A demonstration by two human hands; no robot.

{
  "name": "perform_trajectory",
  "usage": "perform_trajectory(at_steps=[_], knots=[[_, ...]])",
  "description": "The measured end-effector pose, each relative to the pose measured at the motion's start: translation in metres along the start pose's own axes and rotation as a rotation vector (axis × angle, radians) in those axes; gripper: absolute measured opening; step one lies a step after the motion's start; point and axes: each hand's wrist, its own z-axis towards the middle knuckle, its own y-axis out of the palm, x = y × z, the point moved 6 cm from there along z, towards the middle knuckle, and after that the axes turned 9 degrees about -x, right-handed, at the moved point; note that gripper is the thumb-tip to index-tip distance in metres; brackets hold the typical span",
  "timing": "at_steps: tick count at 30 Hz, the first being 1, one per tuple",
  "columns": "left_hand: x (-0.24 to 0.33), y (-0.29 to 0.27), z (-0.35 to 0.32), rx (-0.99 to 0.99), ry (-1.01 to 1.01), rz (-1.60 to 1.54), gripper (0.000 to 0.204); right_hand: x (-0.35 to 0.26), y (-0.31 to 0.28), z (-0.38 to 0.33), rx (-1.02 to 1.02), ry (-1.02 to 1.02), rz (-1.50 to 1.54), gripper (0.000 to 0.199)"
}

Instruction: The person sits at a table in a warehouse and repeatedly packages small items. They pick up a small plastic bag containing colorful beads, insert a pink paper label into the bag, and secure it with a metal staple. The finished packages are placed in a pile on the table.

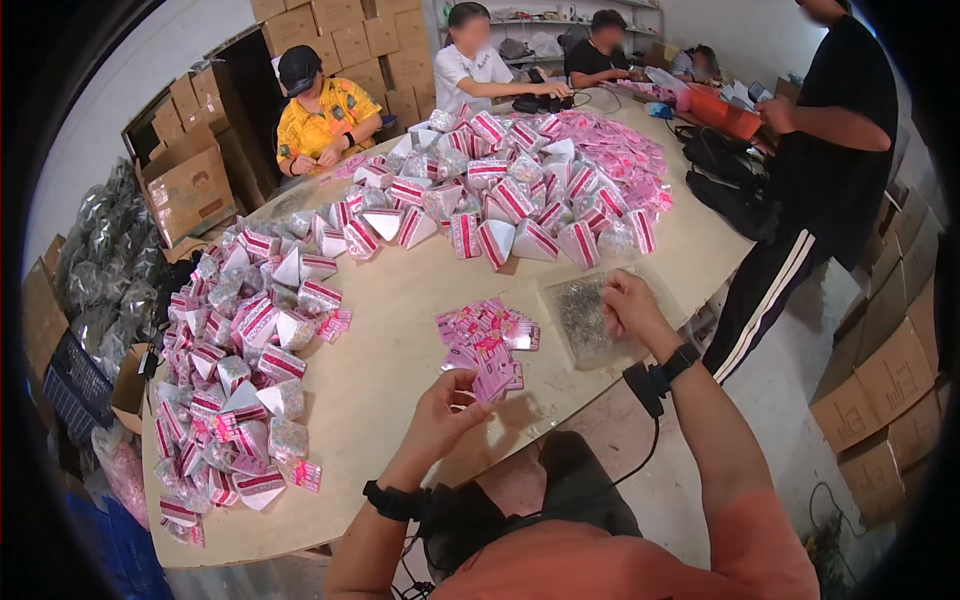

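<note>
Pink printed paper header card (487,372) is pinched at its lower edge between the thumb and fingers of the left hand (443,415), just above the near edge of the table. A small loose stack of identical pink cards (487,330) lies on the table just beyond it. The right hand (625,303) is curled, fingertips pressed down into the mouth of a clear plastic bag of small silvery metal parts (588,318); whether any part is gripped cannot be told. A black band is worn on each wrist, and a black cable hangs from the right one.

Possible faults, as judged from this position:
- The clear bag lies near the table's right edge; a sideways pull by the fingers could drag it off and spill the contents.
- The held card is gripped by one edge only and could be creased if squeezed harder.
- The loose stack could be scattered by the right forearm.

The light beige oval table (400,360) carries two large heaps of filled pink-and-white pyramid-shaped packets (235,370), one at the left, one at the far side. Other people are seated at the far end, and one stands at the right. Brown cardboard cartons (190,180) are stacked along the walls, and sacks are piled at the left.
</note>
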Motion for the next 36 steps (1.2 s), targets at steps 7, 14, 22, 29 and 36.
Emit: perform_trajectory(at_steps=[7,14,22,29,36], knots=[[0.001,0.001,-0.004,0.018,-0.004,-0.016,0.042,0.007,-0.004,0.013,0.01,-0.062,-0.147,0.013],[0.004,0.003,-0.002,0.029,-0.052,0.024,0.041,-0.008,0.003,0.009,0.08,-0.336,-0.667,0.017],[0.001,0.003,-0.003,0.022,-0.032,0.026,0.042,-0.019,0.015,0.014,-0.024,-0.336,-0.868,0.012],[0.004,0.008,-0.003,-0.01,-0.03,-0.007,0.043,-0.027,0.0,0.008,0.014,-0.336,-0.582,0.011],[-0.007,0.006,-0.003,-0.014,-0.035,-0.004,0.045,-0.016,0.001,0.008,-0.013,-0.208,-0.3,0.008]])
